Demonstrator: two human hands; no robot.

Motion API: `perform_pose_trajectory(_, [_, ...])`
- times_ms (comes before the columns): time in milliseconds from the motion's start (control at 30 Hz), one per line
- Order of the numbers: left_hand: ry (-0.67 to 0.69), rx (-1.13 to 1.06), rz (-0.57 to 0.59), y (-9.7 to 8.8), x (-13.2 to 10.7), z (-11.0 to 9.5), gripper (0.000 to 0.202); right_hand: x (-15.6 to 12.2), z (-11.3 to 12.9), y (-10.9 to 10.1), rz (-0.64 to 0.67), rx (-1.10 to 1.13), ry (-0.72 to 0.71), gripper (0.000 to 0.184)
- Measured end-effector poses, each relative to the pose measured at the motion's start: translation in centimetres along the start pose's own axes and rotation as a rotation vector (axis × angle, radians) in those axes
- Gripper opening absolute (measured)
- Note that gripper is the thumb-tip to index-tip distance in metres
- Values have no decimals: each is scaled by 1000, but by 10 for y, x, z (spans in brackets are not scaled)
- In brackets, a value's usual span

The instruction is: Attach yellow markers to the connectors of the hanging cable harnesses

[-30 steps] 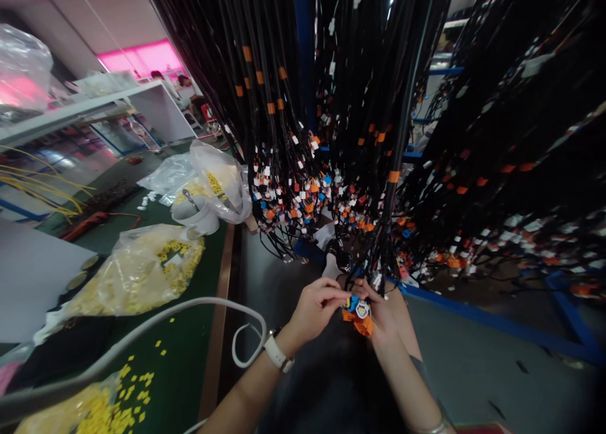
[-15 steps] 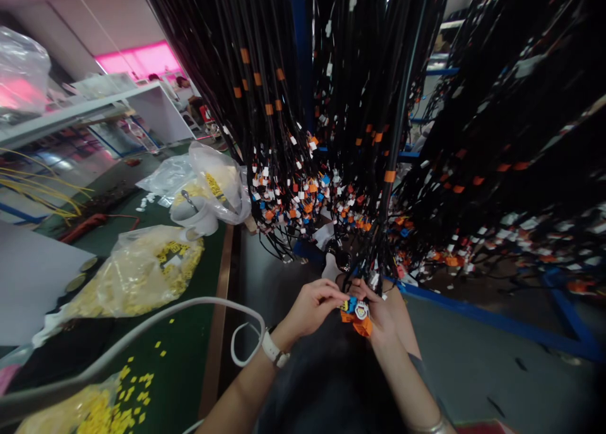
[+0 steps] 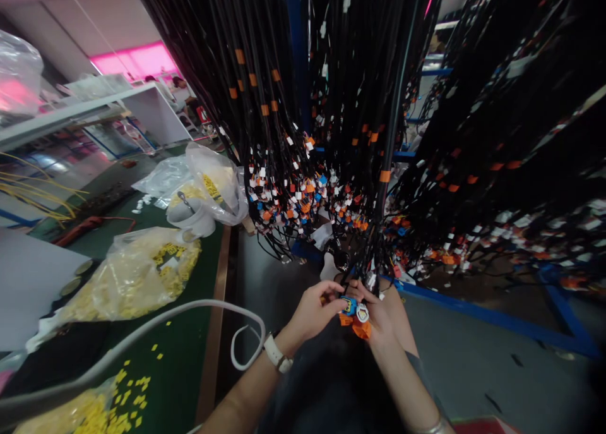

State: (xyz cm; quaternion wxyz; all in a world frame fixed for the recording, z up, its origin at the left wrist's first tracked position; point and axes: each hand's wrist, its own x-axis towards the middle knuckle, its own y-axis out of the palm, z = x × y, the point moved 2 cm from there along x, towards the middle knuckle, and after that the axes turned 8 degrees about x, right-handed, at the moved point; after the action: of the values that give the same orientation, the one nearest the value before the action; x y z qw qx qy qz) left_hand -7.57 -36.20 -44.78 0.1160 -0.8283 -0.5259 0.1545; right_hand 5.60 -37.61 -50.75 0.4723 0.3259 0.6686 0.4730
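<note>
My right hand (image 3: pixel 381 317) is wrapped round a cluster of wire connectors at the lower end of a black cable bundle. In the cluster are a blue connector (image 3: pixel 349 305) with yellow in its face, a white connector (image 3: pixel 362 312) and orange connectors (image 3: pixel 362 329). From the left, my left hand (image 3: pixel 315 309) closes on the blue connector, its thumb against the edge and its fingers bent. The left fingertips partly hide whatever is between them. Cable ends behind my right fingers are hidden.
Thick black cable bundles (image 3: pixel 269 42) with many connector ends hang ahead from a blue frame (image 3: pixel 298 55). On the green table (image 3: pixel 189 333) at left lie a bag of yellow pieces (image 3: pixel 137 273), a white cup (image 3: pixel 192 216) and loose yellow pieces (image 3: pixel 125 396). A grey hose (image 3: pixel 142 326) arcs nearby.
The small yellow piece at my left fingertips now shows in the blue connector's face. My left thumb has moved onto the connector's edge. The view has shifted slightly.
</note>
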Motion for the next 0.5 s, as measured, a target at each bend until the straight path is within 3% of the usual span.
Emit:
perform_pose_trajectory(167, [-23, -263, 259, 5, -2, -2, 37, -4, 0, 1, -38, -89, 1, 12])
perform_pose_trajectory(233, [-30, -318, 293, 6, -3, -4, 40, -5, -1, 1, -48, -101, 5, 11])
perform_pose_trajectory(500, [129, 69, 66, 5, -5, -11, 22, -1, 3, -2, -81, -133, -63, 9])
